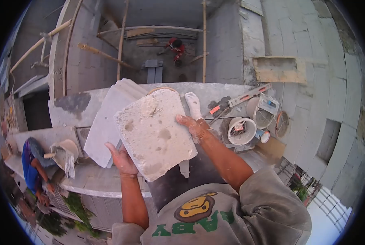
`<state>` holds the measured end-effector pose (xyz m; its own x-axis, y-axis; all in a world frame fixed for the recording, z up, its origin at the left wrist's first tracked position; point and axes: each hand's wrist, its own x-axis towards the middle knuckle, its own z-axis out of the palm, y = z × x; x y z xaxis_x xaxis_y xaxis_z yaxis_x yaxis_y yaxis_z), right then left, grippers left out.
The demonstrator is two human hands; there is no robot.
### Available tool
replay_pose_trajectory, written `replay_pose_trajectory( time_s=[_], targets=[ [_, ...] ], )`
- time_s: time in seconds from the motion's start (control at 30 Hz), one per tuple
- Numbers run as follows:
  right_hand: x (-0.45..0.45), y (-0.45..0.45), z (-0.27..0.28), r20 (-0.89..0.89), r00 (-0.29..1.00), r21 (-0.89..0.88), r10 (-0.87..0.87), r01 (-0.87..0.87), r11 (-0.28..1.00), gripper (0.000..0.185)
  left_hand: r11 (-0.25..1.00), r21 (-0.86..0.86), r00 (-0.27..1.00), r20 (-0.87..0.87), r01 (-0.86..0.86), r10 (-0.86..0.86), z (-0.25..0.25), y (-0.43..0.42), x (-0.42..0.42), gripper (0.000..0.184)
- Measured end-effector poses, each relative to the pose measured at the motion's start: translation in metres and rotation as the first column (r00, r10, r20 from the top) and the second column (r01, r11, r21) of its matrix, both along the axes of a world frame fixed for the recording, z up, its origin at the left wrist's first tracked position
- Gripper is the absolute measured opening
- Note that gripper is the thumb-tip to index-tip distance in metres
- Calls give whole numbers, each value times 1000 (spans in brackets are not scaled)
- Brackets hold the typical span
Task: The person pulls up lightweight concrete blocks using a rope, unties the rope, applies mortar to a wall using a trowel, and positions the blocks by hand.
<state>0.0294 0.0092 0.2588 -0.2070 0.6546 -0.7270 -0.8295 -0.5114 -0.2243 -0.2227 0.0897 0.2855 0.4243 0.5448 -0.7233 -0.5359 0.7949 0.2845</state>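
Block (156, 130), head view: up in front of you, over your legs, tilted, carried between your two hands. Face pale and rough, with grey blotches; lower edge chipped.

Your right hand (194, 128) grips its right edge, thumb laid on top, other fingers out of sight underneath. Your left hand (123, 160) grasps it at the lower-left edge from beneath, thumb sticking out to the side; how far those fingers curl is hidden.

Stacked slabs (104, 124) lie just left of the block, partly behind it; you can't tell if they touch.

To your right, a level (250, 95) lies slantwise beyond a white pail (247, 132) with small dark stuff inside. Grey bucket (254, 107) near both; small can (264, 137) just beside the pail.

Your white-covered foot (193, 105) shows past the block.

Farther off: person in red (177, 47) below, between bamboo poles (204, 41); person in blue (28, 165) stooping at your left, near another bucket (71, 148).
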Motion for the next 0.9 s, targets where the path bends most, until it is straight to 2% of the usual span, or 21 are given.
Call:
replay_pose_trajectory(
  time_s=[0.07,0.1,0.17,0.2,0.23,0.27,0.33,0.37,0.43,0.47,0.53,0.57,0.67,0.7,0.77,0.8,0.87,0.9],
  targets=[
    [-6,-10,-4,215,971,44,-104,96,994,81,997,18,996,-63,69,-68,-7,11,-3,92],
    [-9,-16,-8,317,935,67,-156,142,988,84,988,41,975,-173,151,-142,-11,18,-6,91],
    [-15,-25,-12,588,807,-11,-52,72,997,86,950,78,887,-389,301,-249,-17,33,-16,89],
    [-15,-30,-14,697,717,-69,15,47,997,87,874,148,769,-558,463,-313,-18,41,-19,86],
    [-12,-29,-2,762,646,-91,52,27,996,95,764,188,622,-712,617,-327,-16,51,-21,84],
    [-10,-30,-1,863,496,-115,100,0,993,94,626,195,457,-841,755,-290,-17,60,-15,83],
    [-16,-37,-5,959,176,-217,220,-41,975,91,139,126,141,-985,982,-103,-4,65,14,87],
    [-17,-40,-4,963,80,-249,258,-109,962,90,-101,25,31,-998,995,56,4,64,28,90],
    [-10,-40,-6,946,-126,-323,300,-238,916,88,-434,-161,-59,-969,886,239,17,51,72,101],
    [-6,-42,-11,940,-180,-333,289,-301,894,87,-568,-253,-61,-940,783,335,17,41,96,106],
    [2,-48,-19,923,-287,-362,255,-427,829,84,-740,-301,-120,-950,602,289,11,19,136,113],
    [6,-54,-24,916,-330,-373,229,-485,791,82,-803,-319,-160,-948,503,277,7,12,149,117],
    [21,-73,-37,936,-254,-348,243,-575,741,80,-873,-188,-211,-972,450,101,-38,4,164,122],
    [29,-81,-41,939,-232,-344,255,-586,734,80,-871,-152,-164,-983,467,84,-43,-1,172,116],
    [38,-97,-44,946,-165,-321,280,-611,724,80,-855,-173,-258,-965,489,48,-49,-16,184,109],
    [42,-103,-47,944,-179,-328,277,-594,735,80,-842,-190,-301,-953,505,34,-53,-22,191,106],
    [48,-113,-61,940,-216,-341,264,-559,756,79,-836,-182,-242,-968,517,61,-65,-32,202,98],
    [51,-118,-71,930,-284,-348,234,-470,811,75,-832,-181,-214,-974,524,78,-73,-36,207,94]
  ],
)
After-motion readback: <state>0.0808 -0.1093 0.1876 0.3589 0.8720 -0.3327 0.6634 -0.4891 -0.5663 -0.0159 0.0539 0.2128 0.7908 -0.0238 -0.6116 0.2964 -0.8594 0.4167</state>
